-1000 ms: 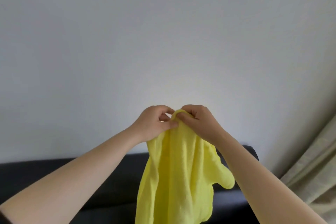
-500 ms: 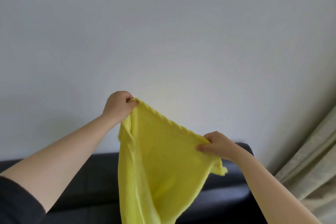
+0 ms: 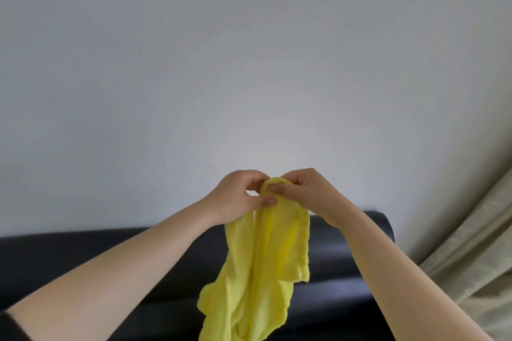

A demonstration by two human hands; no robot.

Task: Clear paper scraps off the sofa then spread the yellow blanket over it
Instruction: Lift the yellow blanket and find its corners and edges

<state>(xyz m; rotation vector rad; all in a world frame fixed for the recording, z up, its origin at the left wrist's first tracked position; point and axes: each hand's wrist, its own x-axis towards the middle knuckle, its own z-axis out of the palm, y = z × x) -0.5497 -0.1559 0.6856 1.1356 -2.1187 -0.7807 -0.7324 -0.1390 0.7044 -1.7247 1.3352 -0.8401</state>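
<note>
While the left hand (image 3: 239, 196) and right hand (image 3: 307, 191) pinch the bunched yellow blanket (image 3: 266, 271) above the sofa (image 3: 83, 252), spreading looks undone; no scraps show.

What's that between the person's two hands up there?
In the head view, only a bunched fold of the yellow blanket: the left hand and right hand both pinch it.

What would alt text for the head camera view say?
The left hand and right hand, close together, pinch the top of a bunched yellow blanket hanging before a dark sofa. A plain pale wall is behind, a curtain at right.
</note>
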